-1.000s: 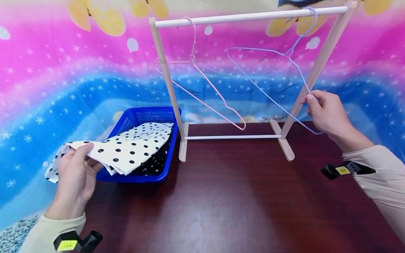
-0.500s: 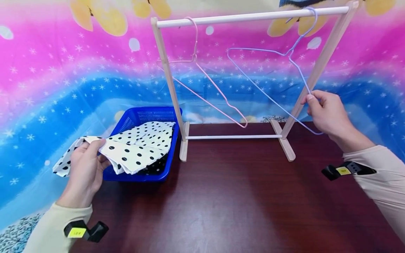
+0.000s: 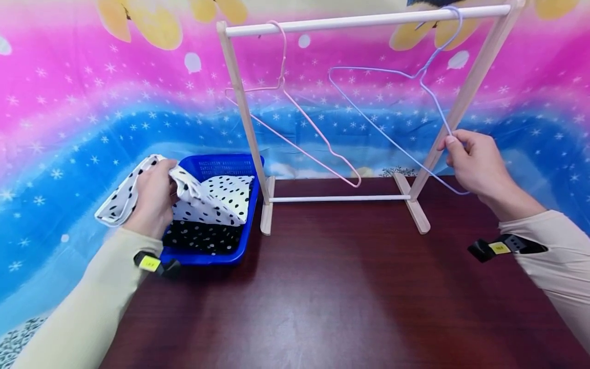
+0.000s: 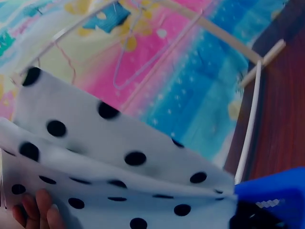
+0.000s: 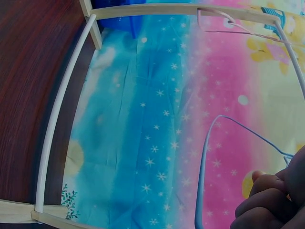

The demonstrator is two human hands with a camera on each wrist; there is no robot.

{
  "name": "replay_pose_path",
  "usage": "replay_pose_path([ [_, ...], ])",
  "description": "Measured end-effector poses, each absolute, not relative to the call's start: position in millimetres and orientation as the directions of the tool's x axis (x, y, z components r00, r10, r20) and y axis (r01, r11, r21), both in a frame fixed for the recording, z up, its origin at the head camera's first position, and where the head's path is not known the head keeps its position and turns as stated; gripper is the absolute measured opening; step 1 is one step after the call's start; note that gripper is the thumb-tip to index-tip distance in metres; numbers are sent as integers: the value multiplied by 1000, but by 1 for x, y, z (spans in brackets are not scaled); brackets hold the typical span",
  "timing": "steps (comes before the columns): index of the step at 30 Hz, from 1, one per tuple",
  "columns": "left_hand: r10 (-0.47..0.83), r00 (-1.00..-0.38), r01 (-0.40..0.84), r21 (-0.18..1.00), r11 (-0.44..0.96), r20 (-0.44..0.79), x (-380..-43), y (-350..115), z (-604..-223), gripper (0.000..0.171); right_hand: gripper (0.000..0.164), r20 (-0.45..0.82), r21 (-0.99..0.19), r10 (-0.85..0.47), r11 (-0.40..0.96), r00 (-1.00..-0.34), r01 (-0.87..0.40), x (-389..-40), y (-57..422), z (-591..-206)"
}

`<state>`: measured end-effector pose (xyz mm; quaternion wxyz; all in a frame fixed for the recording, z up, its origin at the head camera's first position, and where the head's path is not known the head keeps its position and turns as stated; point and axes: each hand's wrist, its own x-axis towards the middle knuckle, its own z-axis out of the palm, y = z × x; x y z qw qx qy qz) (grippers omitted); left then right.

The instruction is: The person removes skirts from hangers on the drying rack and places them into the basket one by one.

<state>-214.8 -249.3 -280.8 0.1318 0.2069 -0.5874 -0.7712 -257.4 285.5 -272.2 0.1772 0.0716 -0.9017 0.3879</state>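
White cloth with black dots (image 3: 216,202) is gripped in my left hand (image 3: 154,195), partly lifted at the left of the blue basket (image 3: 198,163). Its far part still lies in the basket, over a black cloth with white dots (image 3: 203,237). The left wrist view shows the raised white cloth (image 4: 95,138) in folds, with some fingers (image 4: 43,210) at its lower left. My right hand (image 3: 475,161) pinches the right arm of a lavender wire hanger (image 3: 382,130), whose hook sits over the rack's top bar. The cloth's exact garment kind is unclear.
A wooden rack (image 3: 369,22) with a lower white bar stands on the dark red-brown table (image 3: 341,287). On its left side hangs a pink wire hanger (image 3: 301,105). Behind is a colourful patterned backdrop (image 3: 138,97). The rack's left post stands beside the basket.
My left hand has moved up and to the right, lifting and bunching the white cloth; more black cloth shows in the basket. The right hand has stayed on the lavender hanger.
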Motion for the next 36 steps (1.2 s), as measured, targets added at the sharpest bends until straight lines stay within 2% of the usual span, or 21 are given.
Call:
replay_pose_path([
  [7, -470, -867, -128, 985, -111, -166, -255, -245, -288, 10, 30, 391, -659, 8, 701, -920, -273, -257, 284, -272],
  [16, -496, -844, -234, 972, 3, -202, -295, -242, -300, 11, 34, 377, -660, 7, 704, -926, -264, -258, 285, -272],
  [21, -491, -845, -261, 965, 35, -211, -309, -240, -306, 15, 32, 379, -657, 10, 707, -925, -261, -257, 284, -272],
  [27, -536, -819, -303, 948, 97, -207, -320, -241, -315, 22, 33, 386, -657, 9, 705, -923, -268, -256, 280, -272],
  [32, -499, -848, -279, 951, 135, -178, -326, -241, -326, 24, 35, 384, -656, 12, 707, -923, -264, -255, 281, -272],
  [36, -379, -898, -317, 925, 209, -223, -327, -242, -337, 28, 34, 387, -653, 12, 710, -922, -265, -255, 281, -272],
])
